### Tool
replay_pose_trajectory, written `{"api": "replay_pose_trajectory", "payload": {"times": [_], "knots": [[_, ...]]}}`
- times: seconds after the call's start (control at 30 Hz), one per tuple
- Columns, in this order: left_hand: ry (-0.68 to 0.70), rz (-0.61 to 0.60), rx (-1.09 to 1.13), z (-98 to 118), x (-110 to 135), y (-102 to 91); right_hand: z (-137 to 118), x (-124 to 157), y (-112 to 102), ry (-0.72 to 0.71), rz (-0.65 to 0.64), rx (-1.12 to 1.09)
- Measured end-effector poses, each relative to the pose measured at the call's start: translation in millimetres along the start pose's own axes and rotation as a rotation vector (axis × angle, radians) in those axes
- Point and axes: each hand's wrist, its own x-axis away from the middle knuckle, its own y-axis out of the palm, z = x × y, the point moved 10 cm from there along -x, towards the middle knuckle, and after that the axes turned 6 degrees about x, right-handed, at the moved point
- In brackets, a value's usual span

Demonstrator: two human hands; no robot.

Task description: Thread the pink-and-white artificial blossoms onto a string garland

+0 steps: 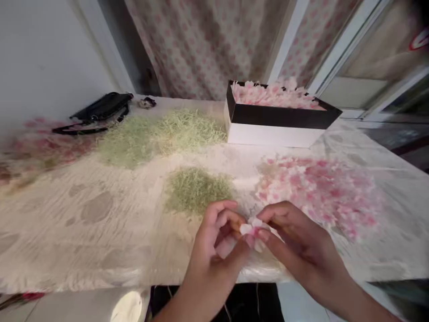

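Observation:
Between my fingertips, over the table's front edge, is a small pale pink artificial flower [254, 228]. My left hand [219, 243] pinches it from the left with thumb and fingers. From the right, my right hand [295, 239] grips its petals the same way. Just beyond my left hand lies a small heap of green artificial sprigs [197, 190]. A wide heap of pink and white artificial flowers [318, 190] spreads beyond my right hand. Any stem on the flower I hold is hidden by my fingers.
At the back right a black-and-white box [278, 127] brims with pale pink flowers. More green sprigs [161, 134] lie at the back middle. A black bag [100, 109] and blurred pink flowers [50, 141] are at the left. A patterned cloth covers the table [97, 241].

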Motion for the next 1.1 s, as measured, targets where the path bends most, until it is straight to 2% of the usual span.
{"api": "replay_pose_trajectory", "payload": {"times": [0.2, 0.33, 0.53, 0.63, 0.73, 0.8, 0.87, 1.0, 1.1], "knots": [[0.035, 0.019, -0.073, 5.5, 2.2, 4.5, 3.3, 8.0, -1.5, -0.042, 0.071, 0.035], [0.055, 0.043, -0.122, 9.0, 2.9, 1.7, 6.2, 10.1, 2.9, -0.013, 0.069, 0.041], [0.091, 0.074, -0.19, 6.4, 4.7, -2.7, 4.5, 12.5, 4.1, -0.074, 0.114, 0.123], [0.106, 0.128, -0.247, 11.8, 6.2, -12.2, 0.7, 6.8, -6.5, -0.093, 0.132, 0.208], [0.176, 0.208, -0.308, 29.3, 10.6, -26.0, -3.8, -4.9, -27.4, -0.097, 0.185, 0.377], [0.235, 0.268, -0.352, 43.3, 15.0, -35.1, -3.4, -15.7, -32.1, -0.105, 0.145, 0.477], [0.284, 0.327, -0.378, 55.0, 19.7, -42.5, 3.4, -27.0, -27.1, -0.098, 0.047, 0.536], [0.345, 0.401, -0.4, 67.6, 27.1, -49.4, 23.7, -45.3, -1.7, -0.107, -0.157, 0.644], [0.368, 0.415, -0.415, 70.6, 29.6, -49.1, 33.8, -56.8, 16.5, -0.155, -0.233, 0.756]]}}
